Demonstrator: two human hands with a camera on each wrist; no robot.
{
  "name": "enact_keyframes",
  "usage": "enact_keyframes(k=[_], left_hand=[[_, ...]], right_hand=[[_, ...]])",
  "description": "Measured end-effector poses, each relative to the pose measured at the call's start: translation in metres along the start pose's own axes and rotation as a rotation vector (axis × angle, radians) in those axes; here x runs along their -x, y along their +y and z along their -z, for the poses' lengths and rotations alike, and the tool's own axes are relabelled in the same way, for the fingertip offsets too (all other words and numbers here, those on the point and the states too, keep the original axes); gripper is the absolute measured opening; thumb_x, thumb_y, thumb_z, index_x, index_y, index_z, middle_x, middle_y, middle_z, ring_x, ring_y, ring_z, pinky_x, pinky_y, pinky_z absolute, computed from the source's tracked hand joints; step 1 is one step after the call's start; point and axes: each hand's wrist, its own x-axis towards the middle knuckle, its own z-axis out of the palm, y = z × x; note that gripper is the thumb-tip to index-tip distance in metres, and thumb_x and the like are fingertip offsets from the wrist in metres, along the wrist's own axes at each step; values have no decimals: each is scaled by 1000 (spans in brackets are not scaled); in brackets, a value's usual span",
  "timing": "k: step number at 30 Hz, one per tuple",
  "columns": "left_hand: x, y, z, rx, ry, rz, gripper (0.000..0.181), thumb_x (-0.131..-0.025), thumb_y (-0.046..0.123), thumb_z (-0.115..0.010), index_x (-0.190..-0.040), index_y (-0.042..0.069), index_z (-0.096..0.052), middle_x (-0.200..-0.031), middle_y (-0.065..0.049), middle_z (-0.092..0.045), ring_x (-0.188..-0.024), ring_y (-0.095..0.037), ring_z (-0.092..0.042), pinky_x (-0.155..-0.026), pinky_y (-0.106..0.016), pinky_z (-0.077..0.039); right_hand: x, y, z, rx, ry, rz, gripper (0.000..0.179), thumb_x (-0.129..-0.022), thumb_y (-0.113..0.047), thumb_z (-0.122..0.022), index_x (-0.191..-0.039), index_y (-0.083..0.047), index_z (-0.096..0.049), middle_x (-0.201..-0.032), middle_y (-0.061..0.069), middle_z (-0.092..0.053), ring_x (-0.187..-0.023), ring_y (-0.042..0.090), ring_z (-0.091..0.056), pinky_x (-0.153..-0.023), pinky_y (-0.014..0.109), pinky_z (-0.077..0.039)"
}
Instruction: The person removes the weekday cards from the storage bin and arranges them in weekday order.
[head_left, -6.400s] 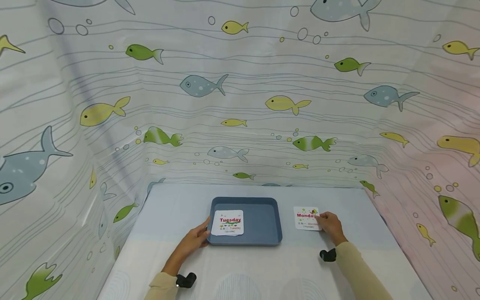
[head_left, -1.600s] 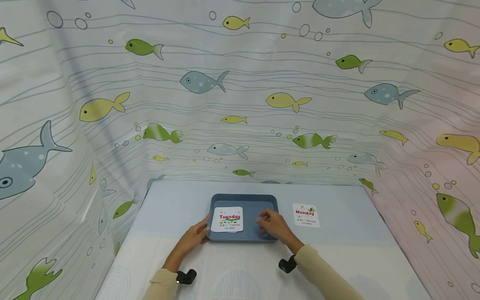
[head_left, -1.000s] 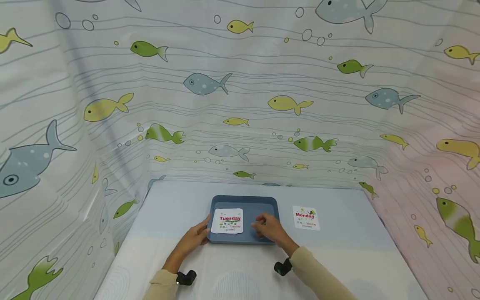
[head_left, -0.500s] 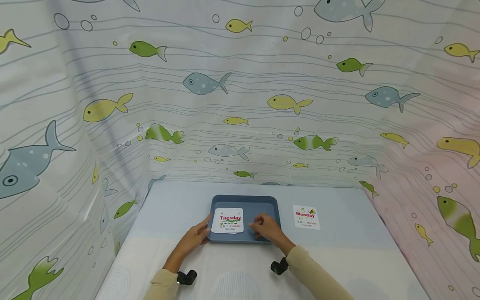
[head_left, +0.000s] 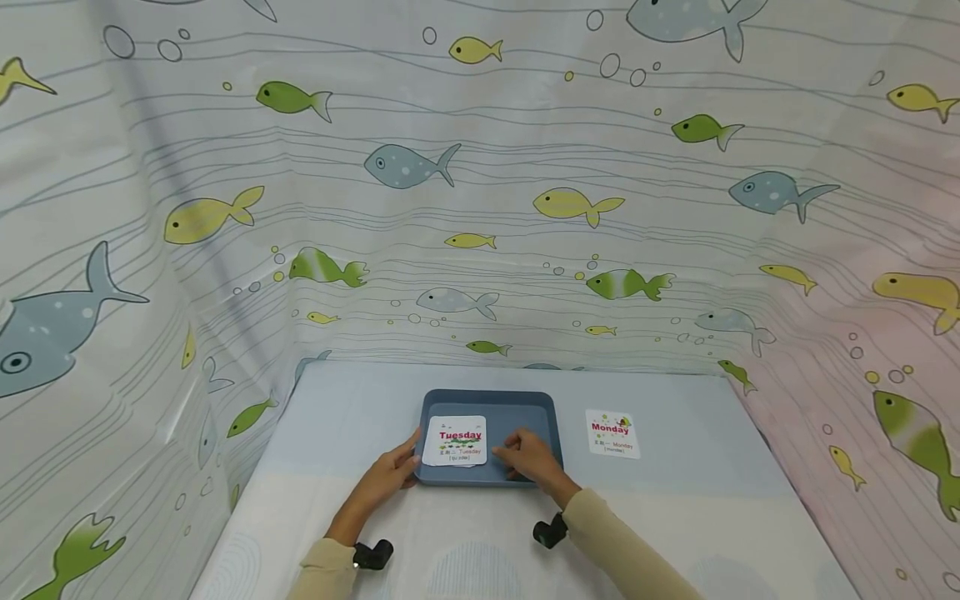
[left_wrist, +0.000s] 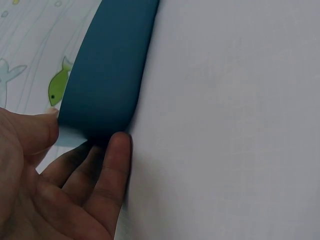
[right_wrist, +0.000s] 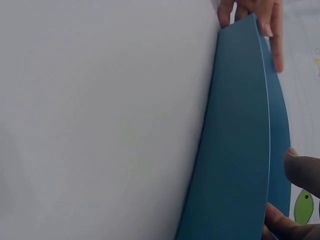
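My loose, empty right hand [head_left: 531,458] moves nearer the Tuesday card [head_left: 455,441]; my left hand [head_left: 390,474] grips the tray [head_left: 517,409], perhaps steadying it.

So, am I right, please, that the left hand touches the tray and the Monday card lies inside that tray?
Not quite: the head view shows the Monday card on the table, right of the tray. The left hand does touch the tray.

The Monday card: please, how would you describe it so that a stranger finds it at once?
On the white and pale-blue table, find the blue-grey tray. To its right, a white card with rounded corners lies flat on the table. Unlike the Tuesday card inside the tray, it lies outside and reads Monday.
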Motion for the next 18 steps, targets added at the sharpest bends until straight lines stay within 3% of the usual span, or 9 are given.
enact_keyframes(k=[9,18], left_hand=[[2,2,0,5,10,-9,58,-103,12,-53,-157,15,-33,-153,-30,-39,-129,-48,-54,-86,-47,-60],[2,1,0,0,0,0,57,-104,13,-51,-158,17,-32,-155,-28,-38,-131,-46,-53,-88,-44,-60]], right_hand=[[-6,2,-8,49,17,-7,39,-90,-31,-75,-108,2,-62,-87,9,-65,-67,17,-66,-60,32,-60],[-10,2,-12,45,24,-12,38,-89,-30,-75,-106,1,-62,-86,9,-64,-66,17,-65,-59,32,-59]])
